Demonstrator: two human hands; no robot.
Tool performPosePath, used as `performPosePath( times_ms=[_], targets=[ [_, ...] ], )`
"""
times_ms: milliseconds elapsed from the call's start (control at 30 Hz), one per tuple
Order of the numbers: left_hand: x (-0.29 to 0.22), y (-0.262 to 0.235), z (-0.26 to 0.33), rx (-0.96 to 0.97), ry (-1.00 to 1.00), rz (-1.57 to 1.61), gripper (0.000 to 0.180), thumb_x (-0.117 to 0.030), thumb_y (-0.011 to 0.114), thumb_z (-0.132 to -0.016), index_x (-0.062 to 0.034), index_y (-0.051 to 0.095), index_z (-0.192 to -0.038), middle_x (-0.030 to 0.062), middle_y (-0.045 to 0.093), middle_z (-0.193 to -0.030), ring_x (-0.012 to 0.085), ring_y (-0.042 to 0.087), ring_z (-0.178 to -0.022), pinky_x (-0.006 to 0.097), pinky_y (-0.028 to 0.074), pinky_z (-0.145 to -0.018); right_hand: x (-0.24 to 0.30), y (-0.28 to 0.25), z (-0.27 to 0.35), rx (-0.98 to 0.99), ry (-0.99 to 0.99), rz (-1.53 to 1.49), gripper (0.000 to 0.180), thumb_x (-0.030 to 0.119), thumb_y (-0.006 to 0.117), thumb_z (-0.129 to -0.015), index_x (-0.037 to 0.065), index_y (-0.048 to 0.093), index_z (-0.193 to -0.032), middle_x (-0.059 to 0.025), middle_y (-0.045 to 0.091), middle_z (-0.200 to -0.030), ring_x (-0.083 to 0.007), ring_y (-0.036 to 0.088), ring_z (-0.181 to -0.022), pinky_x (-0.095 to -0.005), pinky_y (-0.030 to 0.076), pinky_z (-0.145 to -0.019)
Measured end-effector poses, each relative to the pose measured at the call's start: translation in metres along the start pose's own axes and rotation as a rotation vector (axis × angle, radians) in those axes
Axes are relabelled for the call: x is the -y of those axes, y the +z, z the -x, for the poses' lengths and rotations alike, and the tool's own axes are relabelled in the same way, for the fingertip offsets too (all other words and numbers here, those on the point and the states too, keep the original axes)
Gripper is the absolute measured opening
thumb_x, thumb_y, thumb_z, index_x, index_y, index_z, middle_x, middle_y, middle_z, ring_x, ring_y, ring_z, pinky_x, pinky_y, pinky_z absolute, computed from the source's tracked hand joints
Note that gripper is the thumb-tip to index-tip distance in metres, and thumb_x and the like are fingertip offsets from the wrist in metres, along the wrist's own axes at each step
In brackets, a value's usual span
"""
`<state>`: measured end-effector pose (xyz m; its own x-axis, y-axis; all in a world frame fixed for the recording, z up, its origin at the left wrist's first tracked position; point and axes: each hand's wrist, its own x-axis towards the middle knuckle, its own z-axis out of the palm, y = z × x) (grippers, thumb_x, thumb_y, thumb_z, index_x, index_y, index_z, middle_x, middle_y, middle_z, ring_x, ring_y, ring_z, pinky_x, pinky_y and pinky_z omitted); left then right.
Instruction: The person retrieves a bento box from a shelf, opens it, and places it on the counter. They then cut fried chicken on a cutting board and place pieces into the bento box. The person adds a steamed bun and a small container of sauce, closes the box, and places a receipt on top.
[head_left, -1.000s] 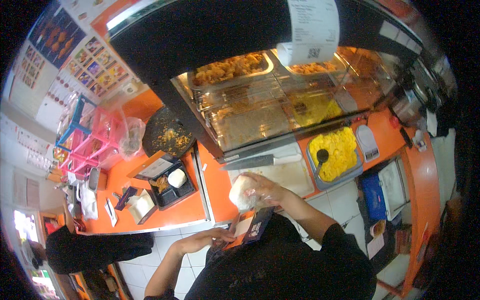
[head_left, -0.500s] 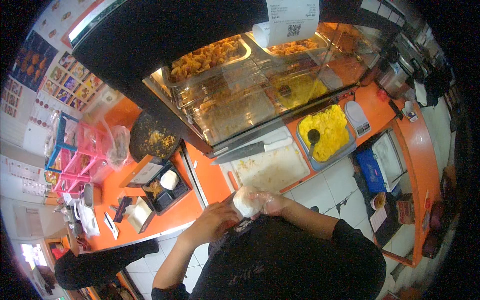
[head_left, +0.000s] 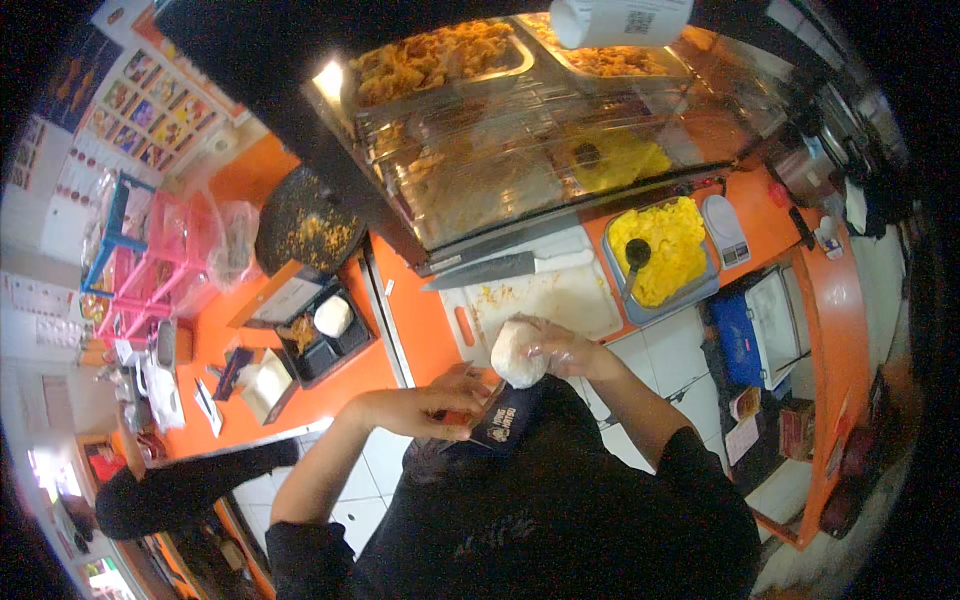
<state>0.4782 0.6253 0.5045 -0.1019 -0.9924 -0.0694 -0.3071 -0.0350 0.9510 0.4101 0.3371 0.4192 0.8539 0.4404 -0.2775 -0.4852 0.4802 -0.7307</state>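
Note:
My right hand (head_left: pixel 568 350), in a clear plastic glove, grips a rounded white lump (head_left: pixel 518 355) that looks like moulded rice. It is held up close to my body, near the front edge of the counter. Beside and below it, my bare left hand (head_left: pixel 440 402) is closed around a dark cardboard box (head_left: pixel 494 412) with light print. The inside of this box is mostly hidden. Further left, an open black box (head_left: pixel 352 352) with compartments holds a similar white mound (head_left: pixel 333 316) and some brown shredded food (head_left: pixel 298 333).
A white cutting board (head_left: pixel 560 303) with a large knife (head_left: pixel 490 268) lies ahead. To its right stand a tray of yellow scrambled egg (head_left: pixel 670 245) with a black ladle (head_left: pixel 636 256) and a scale (head_left: pixel 724 228). A black pan (head_left: pixel 310 222) stands left of the glass food warmer (head_left: pixel 480 170).
My right hand has lifted the white lump up and to the right, apart from my left hand. The dark box in my left hand now shows more. The whole view has shifted slightly.

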Motion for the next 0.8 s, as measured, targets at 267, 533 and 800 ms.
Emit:
performPosePath(
  times_ms=[267, 533, 800],
  targets=[
    [-0.045, -0.011, 0.012, 0.058, 0.048, 0.144, 0.037, -0.03, 0.075, -0.089, -0.007, 0.064, -0.115, 0.0168, 0.051, -0.137, 0.0356, 0.04, -0.135, 0.049, 0.027, -0.113, 0.049, 0.016, -0.018, 0.359, 0.119, 0.14, 0.076, 0.023, 0.085, -0.074, 0.004, 0.047, -0.137, -0.009, 0.059, -0.127, -0.0225, 0.06, -0.115, -0.0383, 0.051, -0.1],
    [-0.074, 0.0, 0.029, -0.002, 0.017, 0.139, 0.057, -0.038, 0.086, -0.076, -0.0048, 0.057, -0.112, 0.0195, 0.054, -0.125, 0.0356, 0.043, -0.13, 0.047, 0.028, -0.111, 0.042, 0.032, -0.014, 0.435, 0.179, 0.294, 0.072, 0.034, 0.082, -0.073, 0.002, 0.052, -0.13, -0.0082, 0.057, -0.122, -0.0182, 0.057, -0.114, -0.0335, 0.048, -0.096],
    [-0.102, 0.013, 0.015, -0.241, -0.047, -0.151, 0.048, -0.023, 0.084, -0.069, -0.0054, 0.054, -0.102, 0.0168, 0.056, -0.11, 0.0435, 0.05, -0.115, 0.053, 0.04, -0.098, 0.058, 0.032, -0.039, 0.41, 0.042, 0.107, 0.092, 0.03, 0.087, -0.07, 0.005, 0.042, -0.146, -0.0142, 0.058, -0.133, -0.0247, 0.058, -0.12, -0.04, 0.049, -0.103]
  ],
)
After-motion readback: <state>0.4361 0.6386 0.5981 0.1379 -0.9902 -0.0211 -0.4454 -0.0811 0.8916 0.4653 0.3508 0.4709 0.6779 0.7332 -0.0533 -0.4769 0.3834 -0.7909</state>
